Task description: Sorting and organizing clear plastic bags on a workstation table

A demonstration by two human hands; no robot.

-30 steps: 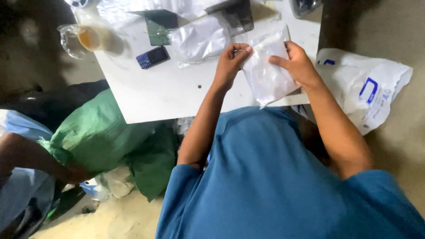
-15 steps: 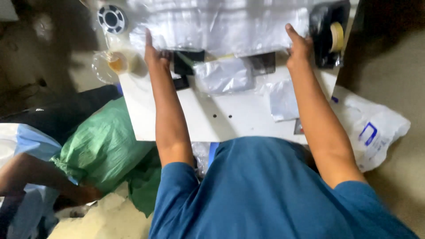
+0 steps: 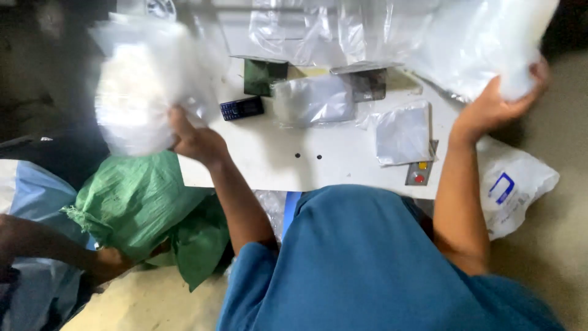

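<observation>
At the far left another person's arm (image 3: pixel 43 242) reaches toward a green woven sack (image 3: pixel 138 199) on the floor. Just right of it, the left hand (image 3: pixel 195 140) is closed on a blurred clear plastic bag (image 3: pixel 138 92), lifted off the counter's (image 3: pixel 318 168) left edge. On the counter lie a dark phone (image 3: pixel 242 108), a folded clear bag (image 3: pixel 313 100) and a small white pouch (image 3: pixel 404 132), all untouched. At the right, the right hand (image 3: pixel 490 107) grips another large clear bag (image 3: pixel 478 46) raised past the counter's edge. Judging by this, both bags are picked up; nothing looks packed yet.
</observation>
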